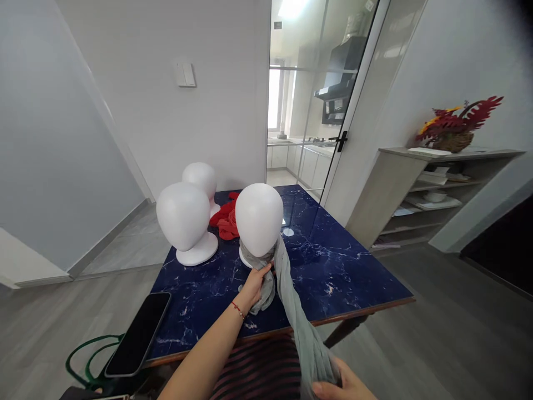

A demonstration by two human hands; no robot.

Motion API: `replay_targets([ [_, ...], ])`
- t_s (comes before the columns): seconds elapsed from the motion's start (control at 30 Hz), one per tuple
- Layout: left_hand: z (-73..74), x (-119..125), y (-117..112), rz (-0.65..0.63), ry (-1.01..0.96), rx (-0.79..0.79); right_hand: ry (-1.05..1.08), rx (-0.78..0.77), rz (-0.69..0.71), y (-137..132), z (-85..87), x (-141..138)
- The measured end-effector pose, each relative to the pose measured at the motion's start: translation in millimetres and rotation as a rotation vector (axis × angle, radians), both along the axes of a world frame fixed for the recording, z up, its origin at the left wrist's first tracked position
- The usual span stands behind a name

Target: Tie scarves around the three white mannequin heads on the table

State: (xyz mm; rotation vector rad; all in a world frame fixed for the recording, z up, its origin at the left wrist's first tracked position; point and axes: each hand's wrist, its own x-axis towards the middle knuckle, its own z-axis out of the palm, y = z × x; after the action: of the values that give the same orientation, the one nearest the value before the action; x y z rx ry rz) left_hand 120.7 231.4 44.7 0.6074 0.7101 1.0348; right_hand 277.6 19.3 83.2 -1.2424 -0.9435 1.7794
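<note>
Working from afar, I pinch the gray scarf (292, 297) with my left hand (255, 284) at six o'clock below the rightmost white head form (259, 215), apparently anchoring it; my right hand (346, 383) grips its long end toward five, likely for tension.

Head-worn view, close in, facing forward and down across blue table (333, 266), wall (227, 111) beyond

My view's bottom edge cuts off part of the right hand (345, 384) and the grey scarf (297, 303). The rightmost white mannequin head (259, 216) blocks some of the red cloth (227, 222) from me. Small items in the shelving unit (377, 191) I can't identify.
</note>
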Motion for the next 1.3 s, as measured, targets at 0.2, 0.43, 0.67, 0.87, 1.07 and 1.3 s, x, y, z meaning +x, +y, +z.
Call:
replay_targets([
  [0.2, 8.9, -2.0, -6.2, 0.095, 0.021, -0.057, -0.082, 0.243, -0.351, 43.9, 14.7, -53.7],
  [0.43, 25.7, -47.4, -23.4, -0.005, 0.311, -0.038, -0.234, 0.536, -0.399, 85.8, 21.5, -69.0],
  [0.67, 49.0, -93.2, -28.6, -0.250, 0.086, -0.251, -0.410, 0.594, -0.250, 121.0, -13.0, -79.3],
  [0.87, 53.8, -94.2, -29.8, -0.148, -0.076, -0.293, -0.603, 0.578, -0.380, 148.8, -31.6, -98.0],
  [1.07, 56.6, -95.2, -30.6, -0.107, 0.016, -0.189, -0.447, 0.607, -0.243, 158.5, -31.8, -112.5],
  [1.3, 52.3, -96.1, -26.1, -0.230, 0.258, -0.037, -0.265, 0.802, 0.140, 153.8, -34.0, -122.4],
])
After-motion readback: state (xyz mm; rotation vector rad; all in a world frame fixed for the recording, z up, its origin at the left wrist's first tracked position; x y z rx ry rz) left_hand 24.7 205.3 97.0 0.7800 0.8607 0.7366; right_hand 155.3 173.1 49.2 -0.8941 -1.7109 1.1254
